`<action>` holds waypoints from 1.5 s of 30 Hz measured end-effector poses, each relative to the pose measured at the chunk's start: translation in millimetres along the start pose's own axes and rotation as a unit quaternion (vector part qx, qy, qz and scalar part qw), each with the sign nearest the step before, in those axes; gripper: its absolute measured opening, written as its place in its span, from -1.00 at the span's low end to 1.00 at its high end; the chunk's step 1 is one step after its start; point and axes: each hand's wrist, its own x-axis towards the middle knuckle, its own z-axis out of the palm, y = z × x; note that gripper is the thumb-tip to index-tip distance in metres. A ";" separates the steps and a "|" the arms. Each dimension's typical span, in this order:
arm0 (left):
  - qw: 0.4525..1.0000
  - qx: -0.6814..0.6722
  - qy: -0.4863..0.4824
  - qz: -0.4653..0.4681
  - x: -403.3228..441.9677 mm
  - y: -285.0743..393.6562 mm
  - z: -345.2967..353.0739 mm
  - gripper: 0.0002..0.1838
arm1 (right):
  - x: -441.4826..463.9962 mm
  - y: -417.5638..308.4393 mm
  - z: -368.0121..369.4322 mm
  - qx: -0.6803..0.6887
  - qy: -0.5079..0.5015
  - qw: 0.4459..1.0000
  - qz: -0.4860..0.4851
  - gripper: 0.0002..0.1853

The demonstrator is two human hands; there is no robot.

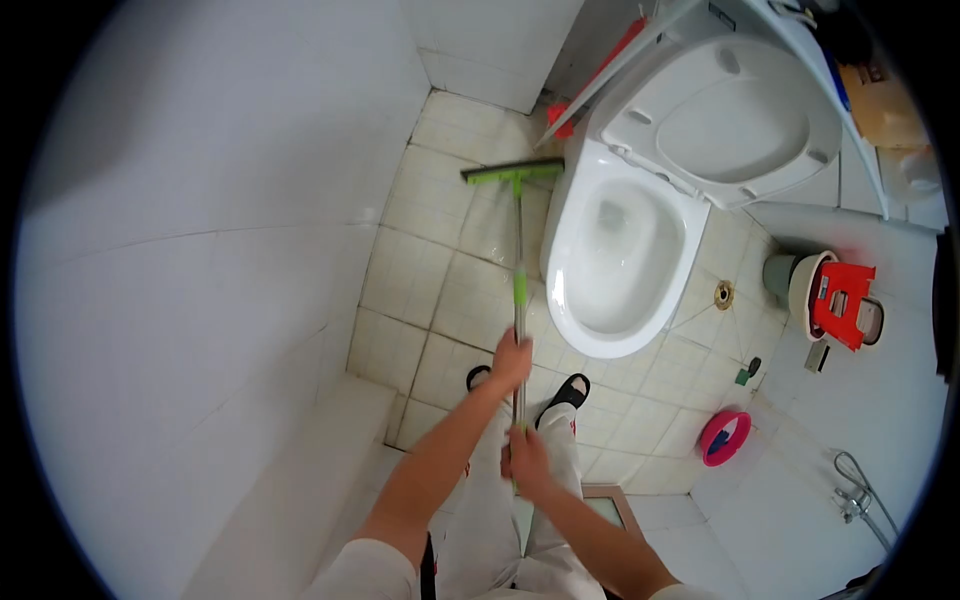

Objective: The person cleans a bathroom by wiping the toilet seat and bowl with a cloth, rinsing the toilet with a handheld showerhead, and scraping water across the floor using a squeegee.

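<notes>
Both my hands grip the pole of a floor squeegee (519, 235), one above the other. My left hand (513, 360) is closed around the pole farther from my body, just below a green sleeve. Lower down, near my legs, my right hand (526, 462) is wrapped round the handle end. The green squeegee head with its dark blade lies across the tiled floor (400, 270), its right end close to the side of the toilet (625, 260). Wet glints show on the tiles below the head.
The toilet lid (735, 110) is raised. On the right are a red plastic stool (845, 305) by stacked basins, a floor drain (724, 294), a pink basin (725, 438) and a shower tap (857, 500). A white wall (200, 300) borders the left. My sandalled feet stand on the tiles.
</notes>
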 end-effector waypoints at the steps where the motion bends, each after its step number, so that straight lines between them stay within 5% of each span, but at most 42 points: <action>1: 0.998 -0.051 -0.016 -0.044 32.2 20.4 -0.3 -0.67 | 27.6 -28.2 2.9 0.056 0.010 0.997 0.046 -0.69; 4: 0.996 0.004 -0.002 -0.085 31.7 18.0 -4.5 -0.71 | 51.6 -2.9 -2.0 0.105 0.006 0.989 0.108 -0.68; 6: 0.987 0.144 0.067 0.025 18.6 -46.0 2.8 -0.69 | 38.9 38.3 -3.6 0.075 -0.018 0.991 0.111 -0.66; 9: 0.987 0.149 0.050 -0.043 -69.6 -83.3 -4.7 -0.58 | -15.5 108.6 -3.3 0.066 -0.033 0.985 0.153 -0.67; 13: 0.983 0.172 0.041 -0.046 -122.8 -76.5 -22.9 -0.57 | -87.1 107.1 4.8 0.107 -0.027 0.969 0.220 -0.68; 14: 0.983 0.172 0.042 -0.042 -129.8 -64.1 -27.1 -0.57 | -81.8 97.5 7.9 0.103 -0.045 0.979 0.172 -0.69; 17: 0.985 0.146 0.095 -0.001 -34.0 -21.8 -54.3 -0.59 | -14.9 41.1 20.5 0.146 -0.112 0.980 0.078 -0.67; 18: 0.991 0.014 0.049 -0.121 -7.8 40.7 -69.7 -0.63 | 31.5 30.7 23.3 0.166 -0.164 0.971 0.044 -0.64; 19: 0.991 0.089 0.103 -0.016 61.6 13.1 -76.6 -0.67 | 67.9 0.0 34.7 0.234 -0.168 0.952 0.109 -0.61; 21: 0.984 0.155 0.084 0.019 117.5 50.5 -98.3 -0.67 | 108.7 -52.9 53.5 0.333 -0.214 0.909 0.128 -0.63; 23: 0.964 0.239 0.113 0.003 110.1 19.9 -86.6 -0.64 | 117.8 -27.9 58.4 0.269 -0.149 0.939 0.152 -0.60; 25: 0.950 0.282 0.129 -0.017 85.8 -15.3 -67.3 -0.60 | 106.6 38.2 40.3 0.204 -0.116 0.966 0.109 -0.58; 28: 0.955 0.271 0.065 -0.098 -29.5 -92.8 -31.6 -0.45 | 28.1 140.1 7.4 0.197 -0.084 0.955 0.204 -0.55; 31: 0.947 0.275 0.003 -0.166 -138.8 -121.0 -2.9 -0.43 | -77.7 153.5 -5.7 0.198 -0.021 0.924 0.326 -0.58; 36: 0.966 0.202 0.040 -0.154 -194.3 -90.5 1.6 -0.59 | -139.5 133.6 -34.6 0.130 -0.094 0.961 0.226 -0.63; 37: 0.971 0.199 0.061 -0.113 -184.2 -93.8 -11.9 -0.62 | -136.0 126.3 -34.0 0.105 -0.120 0.970 0.185 -0.63; 38: 0.975 0.195 0.082 -0.070 -168.4 -95.4 -24.5 -0.65 | -112.8 127.1 -31.9 0.152 -0.125 0.949 0.246 -0.63; 40: 0.984 0.053 0.117 -0.125 -130.9 -38.4 -50.6 -0.73 | -60.0 107.8 -25.2 0.258 -0.169 0.917 0.253 -0.62; 41: 0.984 0.042 0.145 -0.099 -90.5 -57.4 -59.5 -0.75 | -23.1 104.6 -29.7 0.260 -0.296 0.907 0.147 -0.67; 42: 0.987 0.008 0.107 -0.118 -65.0 -44.6 -71.8 -0.76 | -3.1 76.9 -25.0 0.335 -0.299 0.874 0.187 -0.71; 43: 0.985 0.089 0.082 -0.124 -20.1 -72.0 -76.6 -0.77 | 11.0 53.3 -24.5 0.405 -0.301 0.833 0.225 -0.76; 45: 0.973 0.170 0.083 -0.136 3.5 -102.8 -57.0 -0.76 | 8.7 45.6 -53.2 0.391 -0.265 0.850 0.231 -0.81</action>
